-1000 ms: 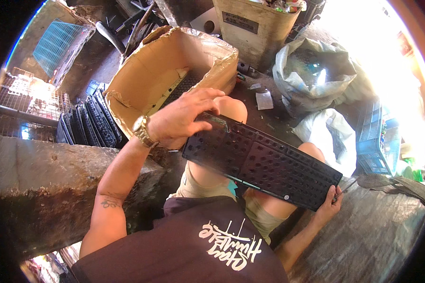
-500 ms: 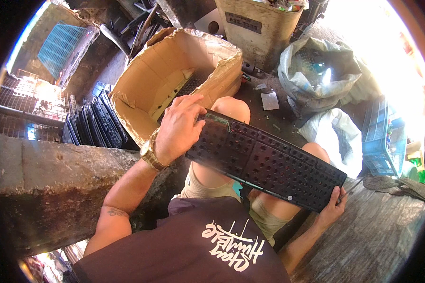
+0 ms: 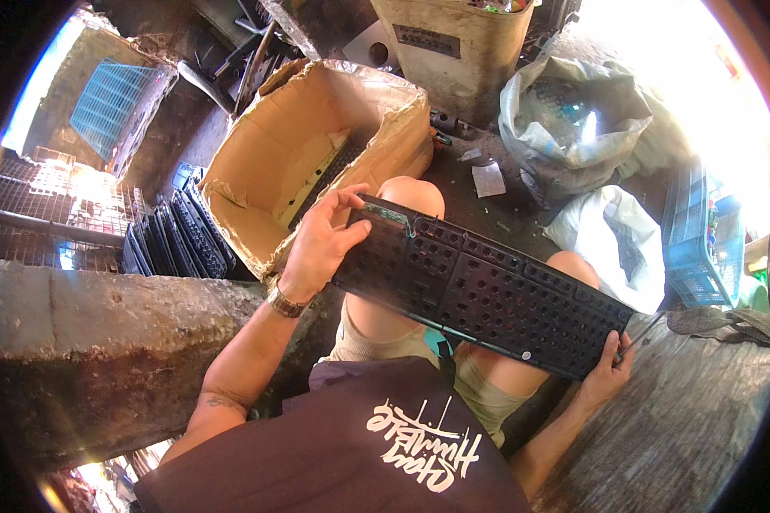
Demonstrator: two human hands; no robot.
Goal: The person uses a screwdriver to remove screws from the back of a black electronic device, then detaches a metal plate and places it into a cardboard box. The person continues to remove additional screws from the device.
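Note:
A black computer keyboard (image 3: 505,295) without its keycaps lies tilted across my knees, its rows of round holes facing up. A strip of green circuit board shows at its upper left edge. My left hand (image 3: 321,244) grips the left end, thumb on top and the fingers partly hidden along the edge. At the lower right corner my right hand (image 3: 609,368) is closed around the other end. A thin dark rod (image 3: 646,329) sticks out beside the right fingers; its kind cannot be made out.
An open cardboard box (image 3: 257,162) with a keyboard part inside stands ahead left, beside stacked black keyboard panels (image 3: 180,235). Ahead right are a grey sack (image 3: 539,162), a white sack (image 3: 646,286) and a blue crate (image 3: 701,278). A concrete ledge (image 3: 120,342) runs along my left.
My left hand has shifted its hold on the keyboard's left end, its fingers moving outward and the thumb spreading. The keyboard stays nearly in place across my knees, still held by my right hand.

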